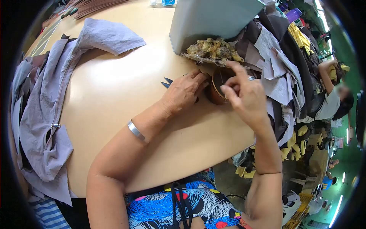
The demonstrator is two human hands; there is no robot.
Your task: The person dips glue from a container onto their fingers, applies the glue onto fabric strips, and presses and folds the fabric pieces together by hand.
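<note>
Your work looks unfinished: right hand (pixel 246 91) at brown cup (pixel 214 96), fingers apart; left hand (pixel 183 92) over scissors (pixel 166 83), grip unclear.

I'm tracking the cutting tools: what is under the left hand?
Two dark pointed blades stick out from under the left hand, and a small dark piece shows at its other side. The hand hides what lies between.

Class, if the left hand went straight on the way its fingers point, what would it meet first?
The left hand would probably meet the brown cup first; its fingers are close beside it, though whether they touch is unclear.
</note>
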